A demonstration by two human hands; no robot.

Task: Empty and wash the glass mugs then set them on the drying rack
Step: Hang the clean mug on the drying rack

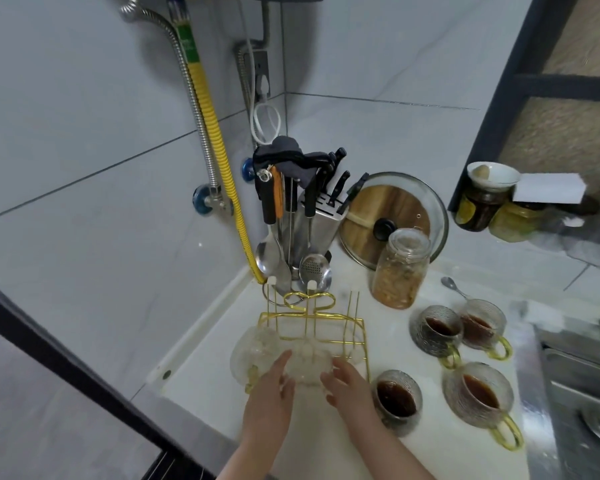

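four mugs (437,329) hold dark liquid; left hand (269,400) and right hand (349,384) grip an empty mug (309,367).

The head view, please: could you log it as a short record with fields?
left hand: left hand holds the clear mug at the gold rack
right hand: right hand holds the same mug
already racked: another clear mug on the rack's left side
still full: four mugs of dark liquid, e.g., on the counter
spoon: spoon in the far-right full mug
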